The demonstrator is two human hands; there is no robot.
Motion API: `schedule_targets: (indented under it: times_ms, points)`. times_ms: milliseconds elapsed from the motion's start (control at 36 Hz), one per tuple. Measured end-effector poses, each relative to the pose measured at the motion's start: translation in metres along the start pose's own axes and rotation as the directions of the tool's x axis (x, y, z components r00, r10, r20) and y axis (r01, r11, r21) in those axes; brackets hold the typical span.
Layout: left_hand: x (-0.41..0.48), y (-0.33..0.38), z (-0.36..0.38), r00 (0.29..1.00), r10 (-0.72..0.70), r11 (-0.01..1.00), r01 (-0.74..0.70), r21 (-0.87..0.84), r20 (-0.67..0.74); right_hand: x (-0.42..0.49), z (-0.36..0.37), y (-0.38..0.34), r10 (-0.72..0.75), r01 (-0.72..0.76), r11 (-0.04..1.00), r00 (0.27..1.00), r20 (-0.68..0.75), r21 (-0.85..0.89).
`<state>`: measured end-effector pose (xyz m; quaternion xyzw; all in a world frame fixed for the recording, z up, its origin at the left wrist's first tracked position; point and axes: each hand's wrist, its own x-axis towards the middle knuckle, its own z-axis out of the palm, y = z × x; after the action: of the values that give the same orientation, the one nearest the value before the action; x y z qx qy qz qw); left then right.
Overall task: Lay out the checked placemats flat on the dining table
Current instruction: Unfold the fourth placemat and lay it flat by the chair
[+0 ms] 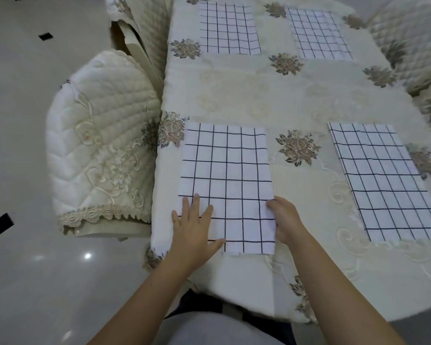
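Home dining room, as I saw it. Dining table (284, 100) wore cream flower-embroidered tablecloth (296, 148); quilted, lace-trimmed chair covers (102, 145) stood at my left; four checked placemats (225, 175) lay on top; glossy floor tiles (23, 120) had black diamond insets (1, 224).

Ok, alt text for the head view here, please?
A left hand presses flat on the near-left checked placemat while the right hand grips its right edge. Three more placemats lie flat on the floral tablecloth.
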<state>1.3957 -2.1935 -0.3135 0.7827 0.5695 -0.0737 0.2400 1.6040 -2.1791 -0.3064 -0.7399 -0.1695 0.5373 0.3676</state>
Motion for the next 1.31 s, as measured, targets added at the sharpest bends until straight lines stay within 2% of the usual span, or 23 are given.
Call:
schedule_targets:
  times_ms: [111, 167, 333, 389, 694, 806, 944, 1028, 1111, 1306]
  points:
    - [0.001, -0.004, 0.012, 0.998, 0.019, 0.998, -0.023, -0.060, -0.068, 0.000, -0.008, -0.001, -0.097, 0.088, 0.983, 0.994, -0.049, -0.158]
    - [0.001, -0.009, 0.016, 0.999, 0.012, 0.998, -0.015, -0.059, -0.053, 0.001, -0.015, -0.002, -0.118, 0.100, 0.969, 0.991, -0.067, -0.225]
    - [-0.001, -0.026, 0.023, 0.997, 0.018, 0.995, -0.026, -0.093, -0.077, -0.012, -0.030, 0.001, 0.005, 0.048, 0.920, 0.991, 0.134, -0.389]
    - [-0.002, -0.030, 0.025, 0.997, 0.035, 0.996, -0.040, -0.073, -0.074, -0.014, -0.030, 0.004, 0.016, 0.054, 0.907, 0.987, 0.161, -0.418]
    - [0.008, -0.032, 0.023, 0.995, 0.023, 0.998, -0.029, -0.061, -0.094, -0.001, -0.028, 0.014, -0.165, 0.141, 0.903, 0.986, -0.026, -0.406]
    - [0.014, -0.033, 0.020, 0.987, -0.006, 0.989, -0.018, -0.148, -0.160, -0.001, -0.027, 0.017, -0.221, 0.181, 0.890, 0.974, -0.048, -0.419]
    - [0.006, -0.041, 0.016, 0.994, -0.003, 0.986, -0.016, -0.167, -0.112, -0.007, -0.036, 0.018, -0.214, 0.175, 0.885, 0.976, -0.044, -0.430]
    - [-0.004, -0.050, 0.016, 0.994, -0.007, 0.994, -0.005, -0.109, -0.111, -0.013, -0.044, 0.023, -0.167, 0.145, 0.869, 0.986, -0.005, -0.472]
    - [-0.009, -0.054, 0.017, 0.995, -0.024, 0.994, 0.013, -0.109, -0.093, -0.017, -0.047, 0.028, -0.118, 0.119, 0.904, 0.993, 0.027, -0.411]
    - [-0.005, -0.050, 0.017, 0.992, -0.072, 0.992, 0.060, -0.111, -0.105, -0.015, -0.045, 0.031, -0.143, 0.128, 0.890, 0.990, -0.001, -0.438]
